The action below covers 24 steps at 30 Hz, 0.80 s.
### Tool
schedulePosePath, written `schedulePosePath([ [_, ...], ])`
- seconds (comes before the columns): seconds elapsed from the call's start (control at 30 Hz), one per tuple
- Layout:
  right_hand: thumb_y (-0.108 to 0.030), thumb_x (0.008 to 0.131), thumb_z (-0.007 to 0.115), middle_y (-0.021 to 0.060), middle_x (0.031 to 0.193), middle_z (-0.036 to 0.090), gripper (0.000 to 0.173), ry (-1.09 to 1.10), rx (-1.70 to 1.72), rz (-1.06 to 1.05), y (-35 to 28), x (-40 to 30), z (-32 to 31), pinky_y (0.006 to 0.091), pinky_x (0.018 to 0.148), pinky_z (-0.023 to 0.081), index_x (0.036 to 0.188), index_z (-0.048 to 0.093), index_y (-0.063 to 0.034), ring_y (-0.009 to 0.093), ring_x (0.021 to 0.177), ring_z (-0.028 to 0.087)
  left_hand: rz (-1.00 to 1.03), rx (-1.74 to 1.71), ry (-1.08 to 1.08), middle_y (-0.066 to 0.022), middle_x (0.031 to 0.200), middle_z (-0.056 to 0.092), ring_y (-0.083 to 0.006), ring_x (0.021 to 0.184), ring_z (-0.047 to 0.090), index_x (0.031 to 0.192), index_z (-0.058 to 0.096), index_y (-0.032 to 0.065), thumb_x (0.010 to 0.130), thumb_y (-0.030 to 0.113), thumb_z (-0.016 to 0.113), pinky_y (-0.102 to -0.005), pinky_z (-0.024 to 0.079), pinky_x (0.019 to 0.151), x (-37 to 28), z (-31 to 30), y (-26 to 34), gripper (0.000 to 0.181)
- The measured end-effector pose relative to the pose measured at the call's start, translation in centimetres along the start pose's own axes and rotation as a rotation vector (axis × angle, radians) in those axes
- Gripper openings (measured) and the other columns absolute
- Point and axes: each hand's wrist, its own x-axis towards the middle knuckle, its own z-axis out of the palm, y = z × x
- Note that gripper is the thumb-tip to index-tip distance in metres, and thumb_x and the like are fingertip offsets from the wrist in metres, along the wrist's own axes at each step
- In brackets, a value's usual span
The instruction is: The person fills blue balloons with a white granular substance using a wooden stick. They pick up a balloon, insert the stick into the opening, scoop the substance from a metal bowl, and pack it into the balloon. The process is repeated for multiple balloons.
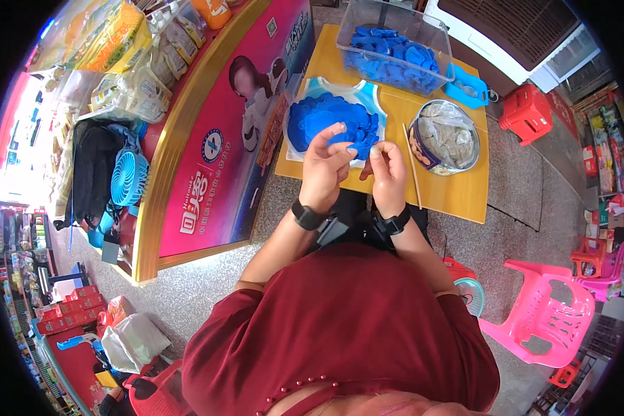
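A pile of thin blue pieces [320, 122], perhaps fabric, lies on a white and teal vest-shaped cloth [366, 93] on the table in front of me. Over the pile's near edge, my left hand [323, 169] has its index finger raised and its thumb close to another fingertip. Whether anything sits between them is too small to tell. Just to the right, my right hand [389, 174] pinches thumb against finger at the edge of a blue piece [363, 152]. The two hands are apart, with that blue between them.
On the yellow table [455, 200] stand a clear plastic bin [395, 65] of blue pieces, a blue basket [465, 88], and a round tin [427, 148] holding a plastic bag. A thin stick [412, 166] lies beside the tin. A counter [208, 177] borders the left; a pink chair [546, 312] stands right.
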Motion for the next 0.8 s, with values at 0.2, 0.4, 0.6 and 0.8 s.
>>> schedulePosePath([
  [0.2,-0.014,0.099,0.055,0.0007,0.075,0.056,0.009,-0.008,0.064,0.153,-0.1,0.9,-0.4,0.0228,0.052,0.045,0.097,0.055,-0.0042,0.008,0.058,0.053,-0.382,-0.341,-0.289,0.0015,0.073,0.055,-0.0055,0.045,0.03,0.122,0.055,0.0107,0.094,0.014,0.058,-0.0212,0.02,0.041,0.0,-1.1,-0.1,0.028],
  [0.4,-0.016,0.1,0.053,0.0001,0.076,0.057,0.011,-0.045,0.112,0.171,-0.2,0.8,-1.5,0.0226,0.053,0.044,0.097,0.056,-0.0059,0.007,0.062,0.054,-0.176,0.174,-0.371,0.0046,0.078,0.05,-0.004,0.055,0.039,0.126,0.054,0.0088,0.093,0.016,0.062,-0.0196,0.025,0.046,0.3,-1.8,-0.1,0.035],
  [0.6,-0.004,0.093,0.062,0.0069,0.091,0.064,0.008,0.028,-0.024,-0.104,0.4,-0.4,-1.3,0.0251,0.062,0.048,0.099,0.058,-0.0006,0.01,0.068,0.057,-0.258,0.005,-0.072,0.0005,0.086,0.06,-0.0079,0.068,0.055,0.123,0.053,0.0075,0.094,0.014,0.062,-0.0215,0.039,0.054,0.7,-0.8,-0.6,0.031],
  [0.8,-0.014,0.086,0.069,0.0135,0.096,0.067,0.02,0.013,-0.651,-0.198,-0.6,0.1,-4.9,0.0334,0.071,0.052,0.103,0.065,-0.0037,0.026,0.083,0.066,-0.088,0.194,-0.098,-0.0013,0.084,0.06,-0.01,0.072,0.055,0.114,0.056,0.0086,0.092,0.003,0.061,-0.0227,0.044,0.063,0.7,-2.6,-2.4,0.024],
])
